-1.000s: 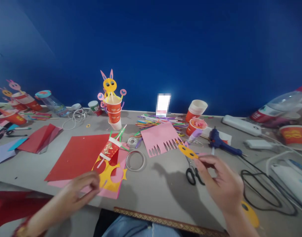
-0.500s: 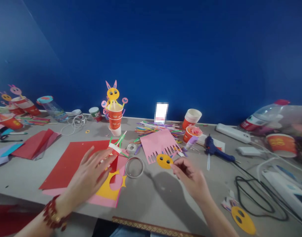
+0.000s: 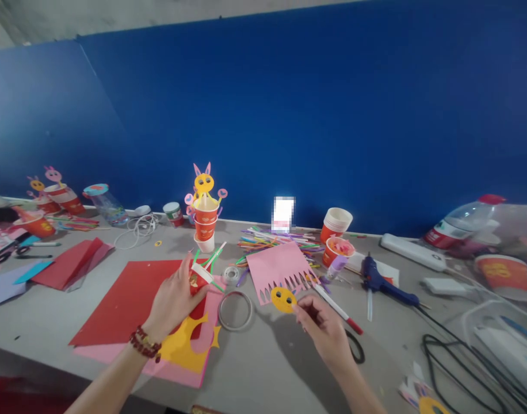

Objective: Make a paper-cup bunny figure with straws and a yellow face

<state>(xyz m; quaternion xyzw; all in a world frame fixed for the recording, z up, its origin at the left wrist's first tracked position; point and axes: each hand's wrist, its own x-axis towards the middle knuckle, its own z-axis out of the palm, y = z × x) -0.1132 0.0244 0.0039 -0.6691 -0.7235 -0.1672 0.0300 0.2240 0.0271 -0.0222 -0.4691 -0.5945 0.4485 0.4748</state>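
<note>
My left hand, with a red bead bracelet at its wrist, is wrapped round a red paper cup, thumb on the near side. The cup's white rim faces up and green and white pipe cleaners stick out of it. Between thumb and fingers, my right hand pinches a yellow paper rabbit face with dark eyes, held above the table. Under the left hand lie red paper and a yellow sheet with cut-out holes. A roll of tape rests between the hands.
A decorated cup stack stands at the back. Behind the hands lie a fringed pink sheet and many pipe cleaners. To the right are a blue glue gun with its cord, a red-capped marker and a plastic bottle.
My left hand has gone from spread over the cup to closed round it. The right hand still holds the rabbit face, and the marker beside it has come into sight. The view has tilted up.
</note>
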